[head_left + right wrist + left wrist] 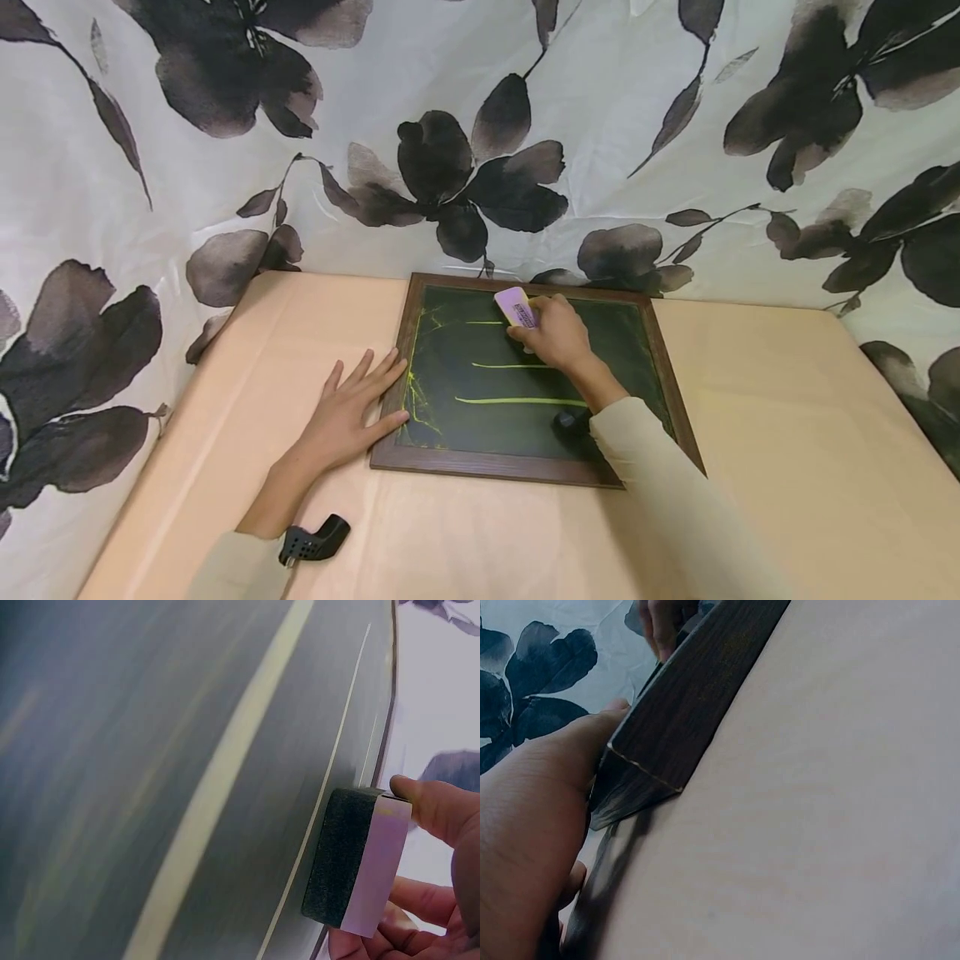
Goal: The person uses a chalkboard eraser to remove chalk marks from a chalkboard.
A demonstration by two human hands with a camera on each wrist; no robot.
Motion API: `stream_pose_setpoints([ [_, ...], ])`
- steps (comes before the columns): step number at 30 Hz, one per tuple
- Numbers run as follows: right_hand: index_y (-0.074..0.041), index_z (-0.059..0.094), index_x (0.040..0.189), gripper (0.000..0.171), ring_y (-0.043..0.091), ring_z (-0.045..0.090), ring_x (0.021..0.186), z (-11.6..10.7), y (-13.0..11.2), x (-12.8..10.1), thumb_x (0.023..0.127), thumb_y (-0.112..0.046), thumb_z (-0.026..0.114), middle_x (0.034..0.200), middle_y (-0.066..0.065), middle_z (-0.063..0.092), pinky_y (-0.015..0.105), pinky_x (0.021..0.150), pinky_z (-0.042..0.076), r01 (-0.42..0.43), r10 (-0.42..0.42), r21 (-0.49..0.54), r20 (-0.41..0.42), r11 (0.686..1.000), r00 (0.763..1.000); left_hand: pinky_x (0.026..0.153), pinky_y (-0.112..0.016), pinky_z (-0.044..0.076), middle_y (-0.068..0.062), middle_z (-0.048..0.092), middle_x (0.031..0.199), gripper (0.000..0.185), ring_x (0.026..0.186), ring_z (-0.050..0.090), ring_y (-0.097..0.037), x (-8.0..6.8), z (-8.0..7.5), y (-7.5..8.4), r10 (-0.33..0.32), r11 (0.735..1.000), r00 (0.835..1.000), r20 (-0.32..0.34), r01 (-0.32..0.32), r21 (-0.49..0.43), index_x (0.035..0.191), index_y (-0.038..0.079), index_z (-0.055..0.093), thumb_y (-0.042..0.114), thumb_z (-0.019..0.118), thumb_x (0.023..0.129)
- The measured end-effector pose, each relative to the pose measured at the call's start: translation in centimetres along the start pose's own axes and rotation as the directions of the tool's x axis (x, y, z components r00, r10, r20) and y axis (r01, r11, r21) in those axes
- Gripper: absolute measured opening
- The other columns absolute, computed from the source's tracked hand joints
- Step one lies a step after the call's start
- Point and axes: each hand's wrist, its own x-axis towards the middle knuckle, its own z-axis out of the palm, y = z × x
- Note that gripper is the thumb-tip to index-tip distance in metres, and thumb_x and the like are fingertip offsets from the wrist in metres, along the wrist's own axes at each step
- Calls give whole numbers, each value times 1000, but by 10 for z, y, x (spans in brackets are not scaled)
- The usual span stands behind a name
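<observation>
Right hand grips eraser on chalkboard; left hand flat, steadying its frame

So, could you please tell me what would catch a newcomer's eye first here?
The framed chalkboard with yellow lines, lying mid-table against the flowered curtain. The right hand grips a pink-backed eraser near its top edge, while the left hand lies flat against the frame's left side.

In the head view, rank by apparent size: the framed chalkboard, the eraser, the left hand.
1. Framed chalkboard, clearly largest.
2. Left hand, flat beside the frame.
3. Eraser, smallest, though the right hand covers part of it.
</observation>
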Motion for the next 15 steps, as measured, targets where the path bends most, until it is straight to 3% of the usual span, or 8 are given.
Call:
stream_pose_setpoints([
  [15,-1,57,131,63,27,57,86,22,-38,12,83,-40,72,109,15,54,44,70,49,54,-54,7,34,999,998,111,-60,1,1,26,155,70,143,18,-32,3,-2,-3,7,1000,1000,7,-7,19,150,21,35,56,52,92],
])
